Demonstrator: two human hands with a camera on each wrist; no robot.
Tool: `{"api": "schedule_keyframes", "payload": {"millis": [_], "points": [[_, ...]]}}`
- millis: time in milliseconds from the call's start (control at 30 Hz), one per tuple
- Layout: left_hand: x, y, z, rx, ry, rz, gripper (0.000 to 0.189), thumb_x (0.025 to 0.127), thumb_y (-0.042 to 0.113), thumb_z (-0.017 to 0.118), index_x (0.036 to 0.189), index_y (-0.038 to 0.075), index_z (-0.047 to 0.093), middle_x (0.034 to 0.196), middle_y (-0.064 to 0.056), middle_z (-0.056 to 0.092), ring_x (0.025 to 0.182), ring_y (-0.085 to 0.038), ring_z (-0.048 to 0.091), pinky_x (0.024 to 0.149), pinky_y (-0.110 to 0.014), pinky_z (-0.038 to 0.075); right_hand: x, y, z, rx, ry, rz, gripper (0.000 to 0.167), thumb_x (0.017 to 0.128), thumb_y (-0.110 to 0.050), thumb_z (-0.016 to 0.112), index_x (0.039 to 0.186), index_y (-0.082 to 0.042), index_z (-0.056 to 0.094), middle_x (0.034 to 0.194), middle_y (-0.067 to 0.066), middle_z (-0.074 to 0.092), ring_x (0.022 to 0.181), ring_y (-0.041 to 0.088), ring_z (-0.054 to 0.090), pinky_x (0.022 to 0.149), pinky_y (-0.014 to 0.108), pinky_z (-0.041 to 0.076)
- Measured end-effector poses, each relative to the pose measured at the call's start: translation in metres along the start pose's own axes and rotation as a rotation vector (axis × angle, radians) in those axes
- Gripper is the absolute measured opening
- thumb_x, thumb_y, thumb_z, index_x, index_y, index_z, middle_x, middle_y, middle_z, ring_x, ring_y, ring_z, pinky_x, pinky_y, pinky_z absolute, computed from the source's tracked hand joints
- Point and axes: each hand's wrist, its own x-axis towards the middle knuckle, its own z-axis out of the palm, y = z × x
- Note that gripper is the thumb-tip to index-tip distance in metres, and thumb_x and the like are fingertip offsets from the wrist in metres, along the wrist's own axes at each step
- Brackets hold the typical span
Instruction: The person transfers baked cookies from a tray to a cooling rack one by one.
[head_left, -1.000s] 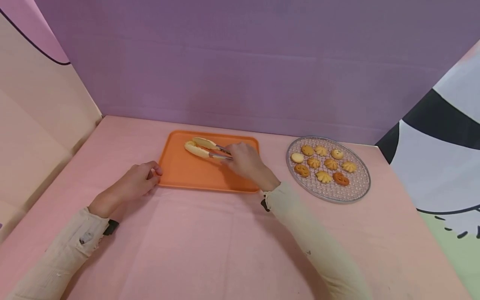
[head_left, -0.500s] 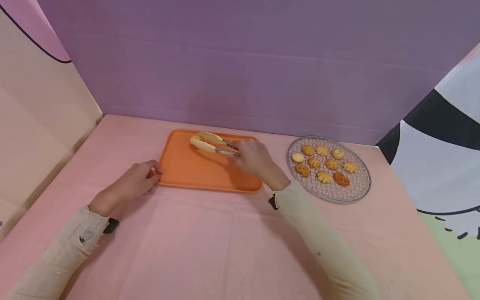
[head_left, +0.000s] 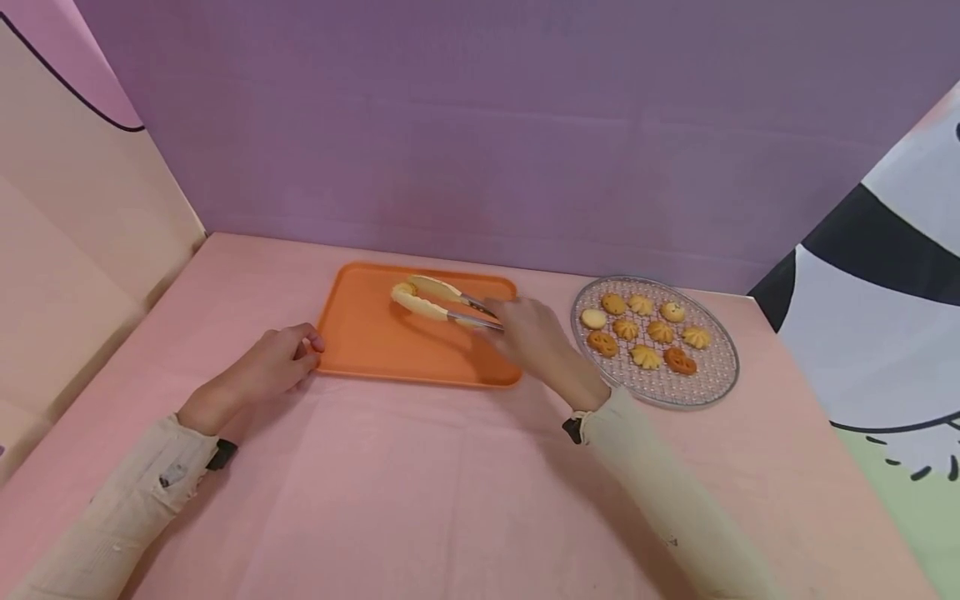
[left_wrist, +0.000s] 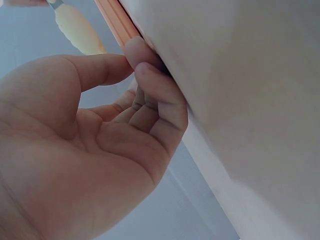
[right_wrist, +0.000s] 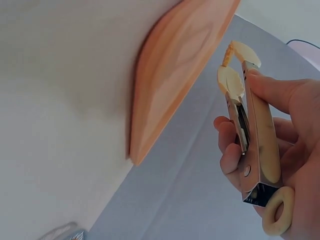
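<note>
In the head view, my right hand (head_left: 536, 337) grips kitchen tongs (head_left: 450, 308) with cream-coloured scalloped tips. The tips close around a small golden cookie (right_wrist: 228, 54), which the right wrist view shows between them. The tongs are over an orange rectangular tray (head_left: 375, 350), apart from its surface in the right wrist view. My left hand (head_left: 273, 362) is at the tray's near left corner. Its thumb and curled forefinger pinch the rim there, as the left wrist view shows; the other fingers are curled in.
Right of the tray lies a round mesh rack (head_left: 705, 379) with a grey rim, bearing several cookies, among them pretzel-shaped cookies (head_left: 680, 361) and piped ones (head_left: 646, 357). A purple wall (head_left: 487, 167) rises behind the pink tabletop (head_left: 375, 483).
My right hand has drawn the tongs, with the cookie in their tips, to the right over the tray. My left hand has stayed at the tray's corner.
</note>
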Motion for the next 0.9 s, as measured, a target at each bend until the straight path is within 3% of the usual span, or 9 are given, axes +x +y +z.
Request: {"api": "schedule_keyframes", "payload": {"millis": [300, 633, 900], "points": [[0.002, -0.001, 0.001, 0.004, -0.011, 0.010, 0.013, 0.099, 0.004, 0.054, 0.111, -0.002, 0.054, 0.068, -0.005, 0.058, 0.055, -0.015, 0.052, 0.051, -0.027, 0.046, -0.045, 0.015, -0.009, 0.058, 0.069, -0.022, 0.040, 0.085, -0.025, 0.080, 0.118, -0.005, 0.070, 0.079, 0.007, 0.070, 0.061, 0.017, 0.059, 0.051, 0.032, 0.046], [0.002, 0.000, 0.002, 0.017, 0.011, 0.009, 0.012, 0.098, 0.004, 0.055, 0.109, -0.001, 0.056, 0.066, -0.005, 0.058, 0.053, -0.015, 0.052, 0.051, -0.027, 0.047, -0.087, 0.029, -0.024, -0.019, 0.144, 0.002, 0.047, 0.085, -0.031, 0.079, 0.122, -0.003, 0.069, 0.091, 0.014, 0.073, 0.065, 0.020, 0.062, 0.051, 0.036, 0.049], [0.003, -0.002, 0.002, 0.006, 0.008, 0.022, 0.012, 0.099, 0.004, 0.055, 0.110, -0.001, 0.055, 0.064, -0.004, 0.057, 0.052, -0.015, 0.052, 0.050, -0.027, 0.046, -0.117, 0.041, -0.034, -0.015, 0.187, 0.032, 0.043, 0.083, -0.026, 0.081, 0.118, -0.002, 0.070, 0.084, 0.011, 0.070, 0.063, 0.020, 0.058, 0.052, 0.036, 0.047]]}}
